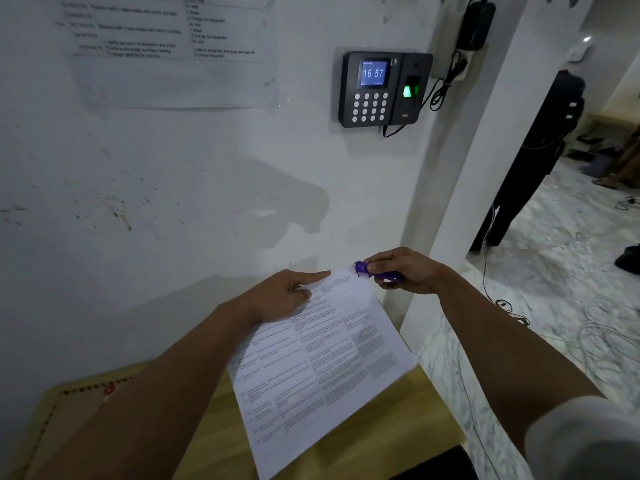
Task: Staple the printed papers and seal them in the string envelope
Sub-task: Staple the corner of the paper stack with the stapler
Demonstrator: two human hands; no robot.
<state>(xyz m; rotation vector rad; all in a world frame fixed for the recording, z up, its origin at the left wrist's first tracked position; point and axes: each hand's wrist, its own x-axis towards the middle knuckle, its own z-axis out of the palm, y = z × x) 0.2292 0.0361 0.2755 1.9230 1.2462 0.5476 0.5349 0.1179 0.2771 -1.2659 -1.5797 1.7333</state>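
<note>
The printed papers [322,368], white sheets full of table text, are held up above a wooden table [408,420]. My left hand [284,296] grips their upper left part, index finger stretched along the top edge. My right hand [405,271] holds a small purple stapler [372,271] whose jaw sits over the papers' top right corner. A tan string envelope [74,407] with red print lies flat on the table at the lower left, partly hidden under my left forearm.
A white wall stands straight ahead with a taped notice [166,46] and a black fingerprint clock [382,88]. To the right a doorway opens onto a marble floor [554,271] strewn with cables. A dark object [443,462] lies at the table's near right edge.
</note>
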